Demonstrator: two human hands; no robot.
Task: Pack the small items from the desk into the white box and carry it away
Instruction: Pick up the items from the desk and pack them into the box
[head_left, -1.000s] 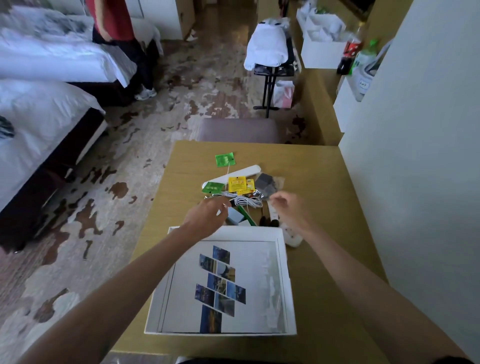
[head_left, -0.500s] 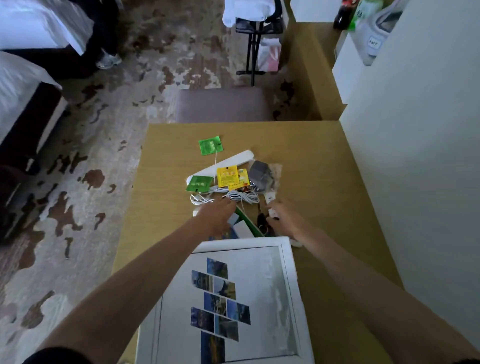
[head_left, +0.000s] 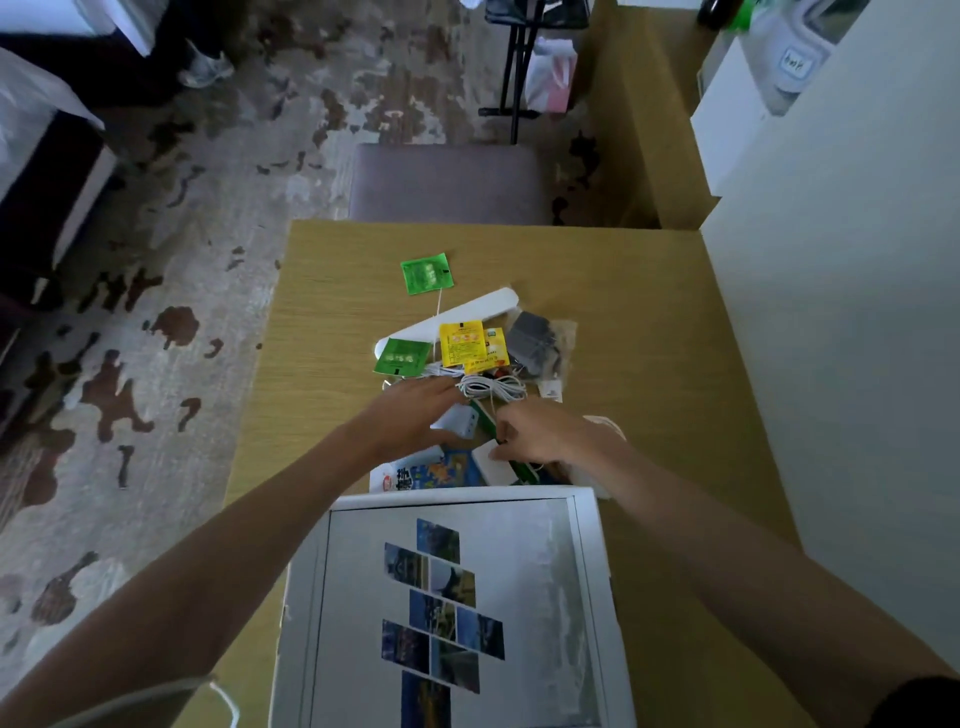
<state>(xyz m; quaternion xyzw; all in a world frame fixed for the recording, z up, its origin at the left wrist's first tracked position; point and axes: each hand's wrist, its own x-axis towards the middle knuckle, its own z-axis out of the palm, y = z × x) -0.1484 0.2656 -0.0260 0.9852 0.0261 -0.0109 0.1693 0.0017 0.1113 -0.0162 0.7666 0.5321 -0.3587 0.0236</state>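
Note:
The open white box (head_left: 589, 530) lies at the near edge of the wooden desk (head_left: 639, 332); its floor shows a mosaic of small photos. Just beyond it lies a heap of small items: two green sachets (head_left: 427, 274), yellow sachets (head_left: 461, 344), a long white case (head_left: 467, 312), a grey packet (head_left: 532, 338), a coiled white cable (head_left: 491, 387), a blue printed packet (head_left: 441, 470). My left hand (head_left: 410, 415) lies flat on the heap by the cable, fingers spread. My right hand (head_left: 540, 434) pinches a small white block (head_left: 491, 465) at the heap's near side.
A brown padded chair (head_left: 447, 182) stands against the desk's far edge. A white wall or cabinet (head_left: 841, 312) bounds the desk on the right. Patterned carpet (head_left: 156, 364) lies to the left, with a bed at the far left and a black stand further back.
The view has tilted down and closer to the desk. Both hands moved nearer to the box, my right hand closing onto the white block and my left settling on the heap.

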